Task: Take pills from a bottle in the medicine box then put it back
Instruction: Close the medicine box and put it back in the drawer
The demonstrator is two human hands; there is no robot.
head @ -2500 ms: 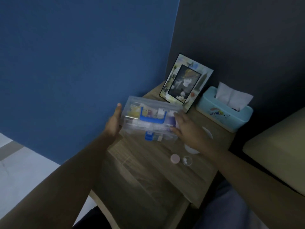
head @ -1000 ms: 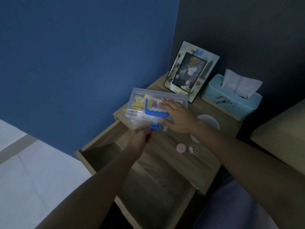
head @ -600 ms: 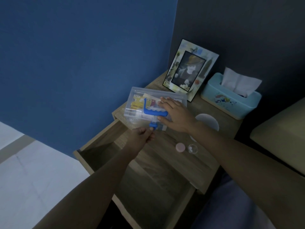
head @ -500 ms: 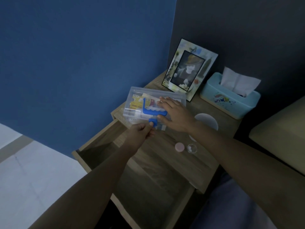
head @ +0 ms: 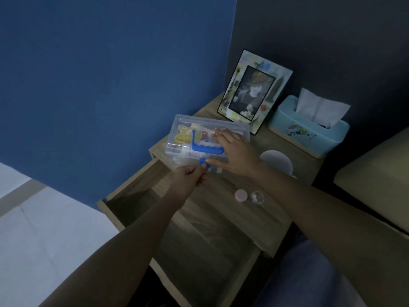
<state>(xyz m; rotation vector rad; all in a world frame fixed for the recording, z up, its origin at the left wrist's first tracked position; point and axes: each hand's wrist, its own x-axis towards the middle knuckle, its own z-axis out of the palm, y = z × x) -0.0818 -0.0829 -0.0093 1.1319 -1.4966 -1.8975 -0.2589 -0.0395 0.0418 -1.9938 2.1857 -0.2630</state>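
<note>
the box point(head: 199, 138) sits on the nightstand point(head: 221, 196) above the open drawer point(head: 177, 240). the right hand point(head: 234, 151) lies flat on its lid, likely to steady it, while the left hand point(head: 190, 178) pinches the blue latch point(head: 203, 161).

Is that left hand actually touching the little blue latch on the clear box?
Touching. The head view shows the left hand pinching the blue latch on the medicine box front, fingertips overlapping it with no gap.

medicine box point(head: 188, 138) on nightstand point(head: 232, 216) | photo frame point(head: 254, 91) behind | tissue box point(head: 307, 134) right | drawer point(head: 177, 251) below front
</note>
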